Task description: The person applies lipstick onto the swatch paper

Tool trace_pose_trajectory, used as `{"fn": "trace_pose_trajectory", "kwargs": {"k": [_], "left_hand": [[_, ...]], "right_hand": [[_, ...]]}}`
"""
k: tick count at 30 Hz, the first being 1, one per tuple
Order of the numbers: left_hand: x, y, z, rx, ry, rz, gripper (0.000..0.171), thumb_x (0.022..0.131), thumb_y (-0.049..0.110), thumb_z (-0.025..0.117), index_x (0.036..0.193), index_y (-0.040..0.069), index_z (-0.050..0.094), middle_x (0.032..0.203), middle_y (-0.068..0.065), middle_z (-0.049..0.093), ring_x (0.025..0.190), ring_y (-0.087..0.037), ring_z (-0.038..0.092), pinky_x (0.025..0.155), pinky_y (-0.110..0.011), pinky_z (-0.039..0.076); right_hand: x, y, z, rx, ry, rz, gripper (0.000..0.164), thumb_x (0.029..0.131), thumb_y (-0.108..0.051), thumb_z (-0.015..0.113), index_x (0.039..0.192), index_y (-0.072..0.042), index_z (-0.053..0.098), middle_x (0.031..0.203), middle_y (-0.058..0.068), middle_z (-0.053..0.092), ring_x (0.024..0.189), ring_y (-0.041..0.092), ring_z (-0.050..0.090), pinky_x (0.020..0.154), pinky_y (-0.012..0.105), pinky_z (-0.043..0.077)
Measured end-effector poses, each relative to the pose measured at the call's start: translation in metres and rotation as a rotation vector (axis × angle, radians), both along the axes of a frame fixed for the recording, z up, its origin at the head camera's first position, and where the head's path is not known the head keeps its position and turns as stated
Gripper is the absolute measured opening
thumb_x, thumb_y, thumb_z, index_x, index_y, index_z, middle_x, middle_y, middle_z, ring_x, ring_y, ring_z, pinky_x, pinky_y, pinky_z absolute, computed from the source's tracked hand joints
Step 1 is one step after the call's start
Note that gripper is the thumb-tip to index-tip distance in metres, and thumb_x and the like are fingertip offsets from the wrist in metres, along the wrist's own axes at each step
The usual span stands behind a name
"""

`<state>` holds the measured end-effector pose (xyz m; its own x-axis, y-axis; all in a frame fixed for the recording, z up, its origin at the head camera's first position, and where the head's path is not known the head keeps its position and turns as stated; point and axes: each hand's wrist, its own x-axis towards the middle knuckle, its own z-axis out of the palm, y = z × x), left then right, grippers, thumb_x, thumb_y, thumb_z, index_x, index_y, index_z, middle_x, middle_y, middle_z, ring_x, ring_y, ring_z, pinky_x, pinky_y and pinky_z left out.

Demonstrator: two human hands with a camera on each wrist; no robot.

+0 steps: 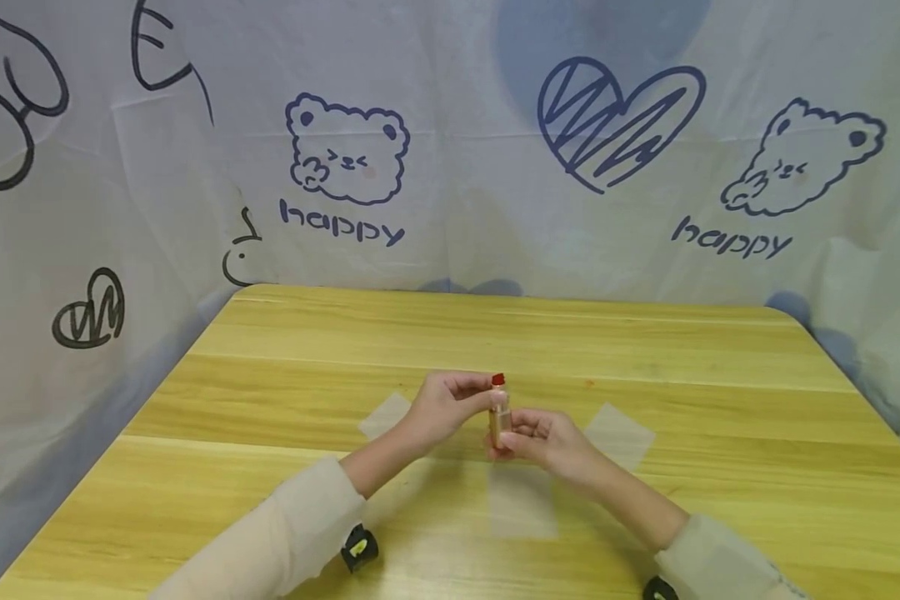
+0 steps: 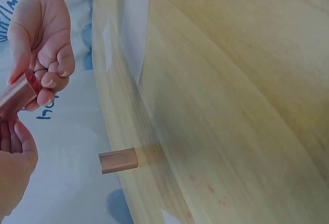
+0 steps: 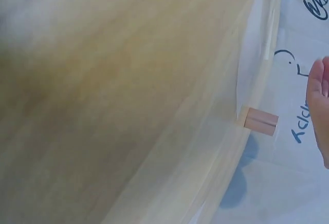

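Observation:
A lipstick (image 1: 500, 425) in a gold tube stands upright between the two hands, its red tip (image 1: 498, 379) showing at the top. My left hand (image 1: 445, 406) pinches the upper part of the tube. Lower down, my right hand (image 1: 546, 437) grips the base between thumb and fingers. In the left wrist view the right palm faces the camera, around the copper tube (image 2: 18, 95). A separate copper piece, looking like a lipstick cap (image 2: 118, 161), stands on the table; the right wrist view shows the cap (image 3: 261, 121) too. The head view does not show it.
Pale square sheets lie on the wooden table (image 1: 270, 400): one sheet (image 1: 385, 415) on the left, one sheet (image 1: 621, 437) on the right, one sheet (image 1: 522, 504) nearer. Small red marks (image 2: 211, 188) dot the tabletop. White cloth (image 1: 465, 183) with drawings hangs behind.

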<state>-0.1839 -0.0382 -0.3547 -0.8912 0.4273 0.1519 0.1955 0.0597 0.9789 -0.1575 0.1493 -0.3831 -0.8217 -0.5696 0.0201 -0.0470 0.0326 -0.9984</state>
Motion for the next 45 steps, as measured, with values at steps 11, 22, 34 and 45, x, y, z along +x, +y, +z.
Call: {"fn": "trace_pose_trajectory", "kwargs": {"k": [11,22,34,45], "left_hand": [[0.0,-0.001,0.003,0.007,-0.058,0.073,0.025,0.087,0.015,0.065,0.1,-0.006,0.068,0.096,-0.014,0.071,0.083,-0.006,0.065,0.085,-0.036,0.053],[0.0,0.01,0.004,0.081,-0.134,0.296,0.024,0.082,0.014,0.071,0.097,-0.004,0.07,0.095,-0.014,0.072,0.081,-0.011,0.066,0.084,-0.036,0.054],[0.001,0.008,0.008,0.063,-0.114,0.28,0.021,0.083,0.012,0.069,0.096,-0.005,0.069,0.092,-0.014,0.072,0.077,-0.008,0.065,0.082,-0.038,0.055],[0.0,-0.003,0.004,-0.044,-0.04,0.155,0.038,0.084,0.014,0.069,0.118,-0.001,0.062,0.113,-0.017,0.066,0.098,-0.023,0.066,0.083,-0.029,0.055]], "right_hand": [[0.002,-0.005,0.003,0.036,0.012,-0.118,0.042,0.093,-0.013,0.056,0.119,0.019,0.048,0.111,0.03,0.061,0.092,0.011,0.066,0.087,0.034,0.053],[0.014,-0.034,0.008,0.065,0.076,-0.655,0.027,0.079,-0.003,0.071,0.102,0.007,0.061,0.091,0.013,0.065,0.076,0.006,0.06,0.068,0.014,0.052],[0.016,-0.038,0.006,0.032,0.106,-0.652,0.023,0.08,-0.002,0.07,0.099,0.009,0.063,0.091,0.018,0.067,0.072,0.004,0.061,0.066,0.016,0.053],[0.013,-0.031,0.009,0.045,0.062,-0.626,0.026,0.085,-0.002,0.064,0.108,0.009,0.06,0.096,0.018,0.066,0.076,0.004,0.063,0.074,0.021,0.055]]}}
